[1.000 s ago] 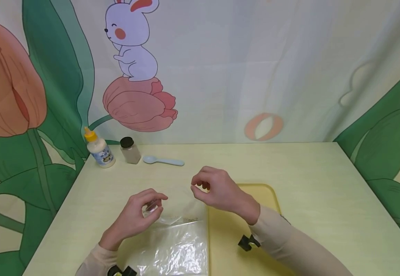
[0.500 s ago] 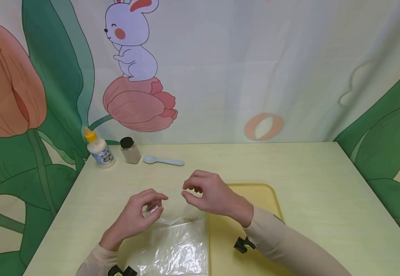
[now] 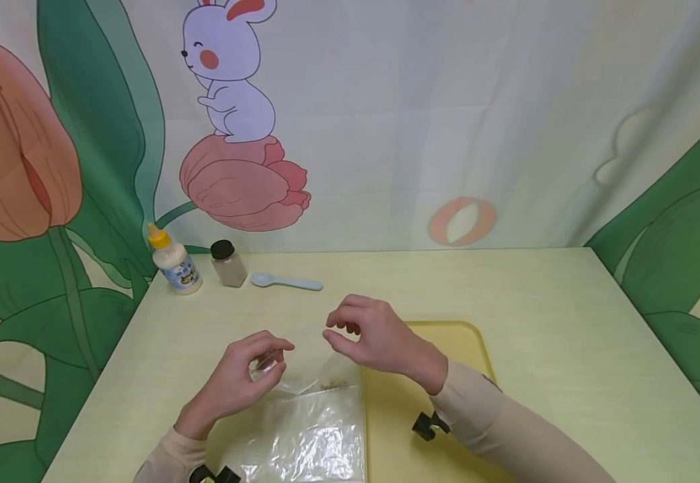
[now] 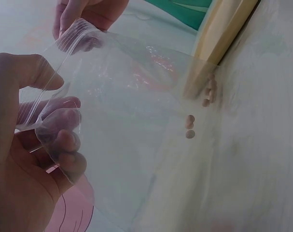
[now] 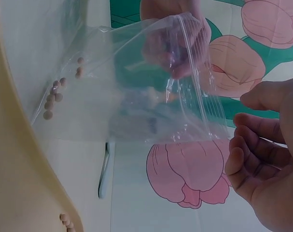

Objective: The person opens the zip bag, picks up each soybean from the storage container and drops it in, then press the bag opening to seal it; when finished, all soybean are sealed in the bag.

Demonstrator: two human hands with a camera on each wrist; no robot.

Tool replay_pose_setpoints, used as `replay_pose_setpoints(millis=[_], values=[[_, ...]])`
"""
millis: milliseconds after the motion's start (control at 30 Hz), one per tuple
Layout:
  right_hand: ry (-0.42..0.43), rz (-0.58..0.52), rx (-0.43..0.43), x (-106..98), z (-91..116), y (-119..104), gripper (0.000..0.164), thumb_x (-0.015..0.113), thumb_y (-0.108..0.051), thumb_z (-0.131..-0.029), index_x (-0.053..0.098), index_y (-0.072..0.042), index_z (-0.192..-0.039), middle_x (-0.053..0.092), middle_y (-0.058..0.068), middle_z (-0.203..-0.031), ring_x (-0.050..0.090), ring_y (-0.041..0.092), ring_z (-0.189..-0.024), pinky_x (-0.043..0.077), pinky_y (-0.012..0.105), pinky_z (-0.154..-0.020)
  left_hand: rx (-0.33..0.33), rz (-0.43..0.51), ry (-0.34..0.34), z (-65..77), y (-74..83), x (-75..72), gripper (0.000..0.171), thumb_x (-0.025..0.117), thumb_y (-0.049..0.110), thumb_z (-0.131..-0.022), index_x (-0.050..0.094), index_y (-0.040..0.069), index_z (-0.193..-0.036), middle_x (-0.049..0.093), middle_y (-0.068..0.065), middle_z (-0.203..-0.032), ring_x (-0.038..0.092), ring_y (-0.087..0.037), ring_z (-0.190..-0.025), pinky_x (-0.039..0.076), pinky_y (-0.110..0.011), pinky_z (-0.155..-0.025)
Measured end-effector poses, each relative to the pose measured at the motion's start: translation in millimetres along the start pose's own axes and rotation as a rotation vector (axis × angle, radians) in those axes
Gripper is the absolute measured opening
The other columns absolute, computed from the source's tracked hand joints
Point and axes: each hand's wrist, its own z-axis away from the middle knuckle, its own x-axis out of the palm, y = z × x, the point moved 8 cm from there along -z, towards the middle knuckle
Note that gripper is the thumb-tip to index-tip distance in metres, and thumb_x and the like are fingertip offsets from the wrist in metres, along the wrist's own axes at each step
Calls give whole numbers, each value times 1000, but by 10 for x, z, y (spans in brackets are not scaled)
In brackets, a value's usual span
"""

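Note:
My left hand (image 3: 242, 376) grips a clear zip-lock bag (image 4: 132, 87) near one end of its ribbed top, with the thumb on one side and fingers behind the film. Several small round brown beads (image 5: 54, 96) lie along the bottom of that bag. At the opposite end of the zip hovers my right hand (image 3: 374, 335); in the right wrist view its thumb and fingers stand apart beside the bag's top corner, with no film between them. Under both hands a flat sheet of clear plastic (image 3: 301, 429) lies at the left of the yellow tray (image 3: 458, 329).
At the back left stand a squeeze bottle (image 3: 180, 272) with a yellow nozzle cap and a small jar (image 3: 229, 270) with a black lid. A pale blue spoon (image 3: 286, 282) lies beside them. More brown pieces (image 5: 65, 222) show near the tray's edge. A printed curtain (image 3: 374, 134) hangs behind the table.
My right hand has moved left toward the bag, then slightly back right. My left hand keeps its hold on the bag.

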Motion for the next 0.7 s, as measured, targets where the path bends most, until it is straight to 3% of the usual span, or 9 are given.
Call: replay_pose_setpoints(millis=[700], values=[[-9,37,169,87,127,593,6,70,-16,-85,73,-10,-84,60,-3,-75,52,10,-62,45,18,-58,35,5,13,7,40,-2,32,70,-2,-81,69,19,-105,58,11,-83,50,-6,-64,44,-22,-56]])
